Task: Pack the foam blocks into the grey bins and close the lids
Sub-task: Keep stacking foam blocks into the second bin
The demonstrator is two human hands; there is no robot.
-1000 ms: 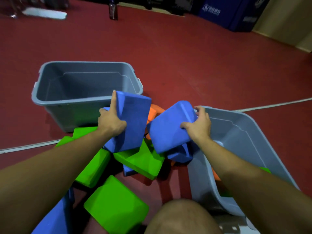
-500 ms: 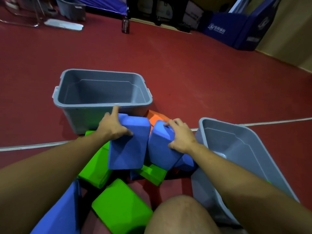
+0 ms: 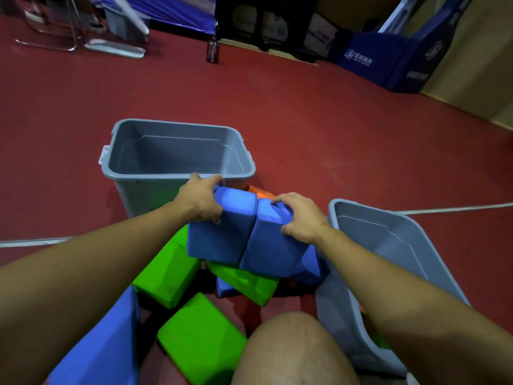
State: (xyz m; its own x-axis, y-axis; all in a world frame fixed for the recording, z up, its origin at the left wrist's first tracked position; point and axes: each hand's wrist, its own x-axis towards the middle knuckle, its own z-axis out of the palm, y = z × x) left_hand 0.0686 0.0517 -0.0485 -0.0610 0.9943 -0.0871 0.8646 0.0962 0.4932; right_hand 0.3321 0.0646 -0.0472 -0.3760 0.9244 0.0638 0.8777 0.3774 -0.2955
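Two blue foam blocks are pressed side by side above the pile. My left hand (image 3: 201, 201) grips the top of the left blue block (image 3: 219, 232). My right hand (image 3: 299, 216) grips the top of the right blue block (image 3: 270, 245). An open grey bin (image 3: 177, 176) stands upright just beyond them, nothing visible inside. A second grey bin (image 3: 388, 245) leans tilted at the right, with orange and green foam barely showing low inside. Green blocks (image 3: 166, 276), another blue block (image 3: 102, 348) and an orange block (image 3: 259, 193) lie on the floor below.
My bare knee (image 3: 291, 351) is at the bottom centre. The red floor has a white line (image 3: 444, 209) across it. A dark bottle (image 3: 213, 51), a grey lid (image 3: 113, 48), a chair frame and blue padded panels (image 3: 394, 62) stand far back.
Both hands brought the two blue blocks together and shifted their grip to the blocks' tops. The view tilted up, so the far bin sits lower in frame.
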